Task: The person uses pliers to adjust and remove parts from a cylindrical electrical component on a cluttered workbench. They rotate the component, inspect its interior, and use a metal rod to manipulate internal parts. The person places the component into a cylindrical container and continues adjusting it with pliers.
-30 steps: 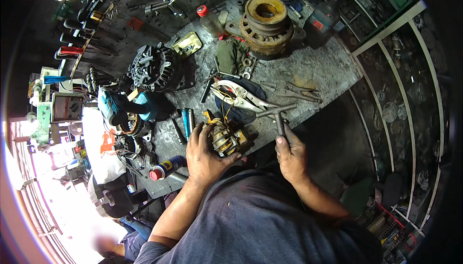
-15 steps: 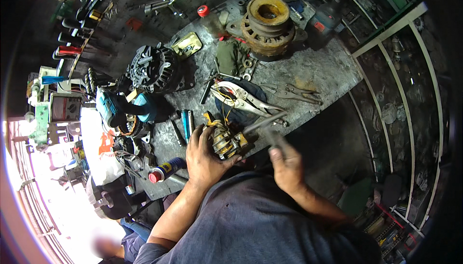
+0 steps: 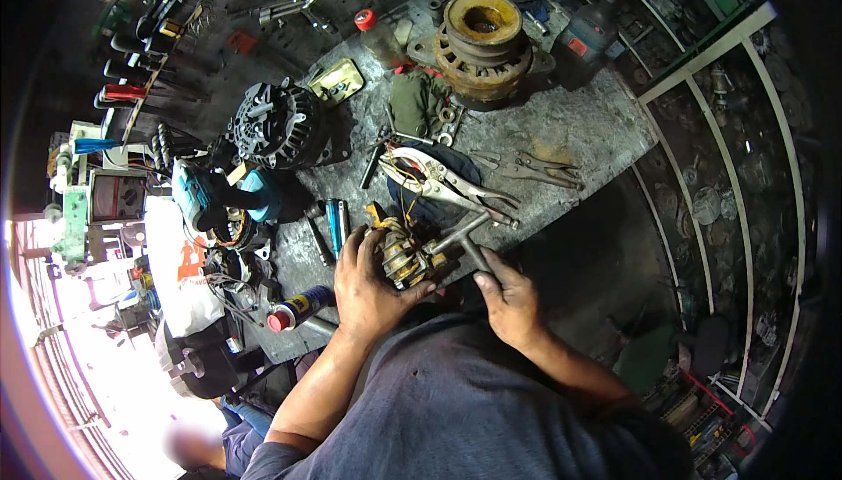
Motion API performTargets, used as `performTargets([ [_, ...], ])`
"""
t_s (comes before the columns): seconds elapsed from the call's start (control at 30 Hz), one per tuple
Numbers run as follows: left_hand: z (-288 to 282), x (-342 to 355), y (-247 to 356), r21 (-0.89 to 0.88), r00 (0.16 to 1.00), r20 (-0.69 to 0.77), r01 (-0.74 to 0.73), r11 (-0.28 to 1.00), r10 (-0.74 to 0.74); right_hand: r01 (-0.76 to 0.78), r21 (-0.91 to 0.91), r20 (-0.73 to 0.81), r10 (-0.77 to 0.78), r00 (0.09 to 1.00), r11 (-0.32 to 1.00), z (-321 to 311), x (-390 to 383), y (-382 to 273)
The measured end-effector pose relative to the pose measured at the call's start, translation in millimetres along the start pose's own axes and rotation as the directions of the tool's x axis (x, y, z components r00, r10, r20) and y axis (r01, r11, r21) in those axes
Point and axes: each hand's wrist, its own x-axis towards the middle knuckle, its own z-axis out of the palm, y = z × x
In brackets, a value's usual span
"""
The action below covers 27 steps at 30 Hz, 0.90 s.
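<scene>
While the left hand (image 3: pixel 364 291) grips a yellowish, ribbed metal part (image 3: pixel 405 261) from its left side, fingers curled over the top and thumb along the near side, the right hand (image 3: pixel 510 303) is closed around the handle of a T-shaped metal hammer (image 3: pixel 460 234). The metal part sits at the near edge of the table (image 3: pixel 605 116), and the hammer's head slants toward its right side, one end right up against it; whether the two touch cannot be told. Beyond the hammer, bright locking pliers (image 3: pixel 423 175) lie partly over a dark cloth (image 3: pixel 449 161), with a duller pair of pliers (image 3: pixel 526 168) to their right. Left of the left hand, a blue spray can (image 3: pixel 304 304) with a red cap lies on its side. Farther back stand a black alternator (image 3: pixel 272 125) on the left and a rusty, round-topped housing (image 3: pixel 484 63), beside which a crumpled green cloth (image 3: pixel 415 104) lies.
</scene>
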Motion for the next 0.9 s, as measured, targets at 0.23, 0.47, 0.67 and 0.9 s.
performTargets([
  [0.23,1,-1,0,0.017,1.0,-0.007,-0.008,1.0,0.009,0.018,-0.016,0.017,-0.018,1.0,1.0,5,-6,2],
  [0.47,-1,-1,2,-0.013,1.0,-0.01,0.003,1.0,-0.003,-0.089,0.027,-0.025,0.09,0.996,0.996,2,-7,-3],
  [0.67,0,-3,0,0.017,1.0,-0.008,-0.002,1.0,0.003,-0.163,0.165,-0.221,0.198,0.955,0.973,2,-7,1],
  [0.9,1,-2,0,0.016,1.0,-0.011,-0.01,1.0,0.01,-0.118,0.006,-0.209,0.116,0.971,0.993,1,-11,7],
])
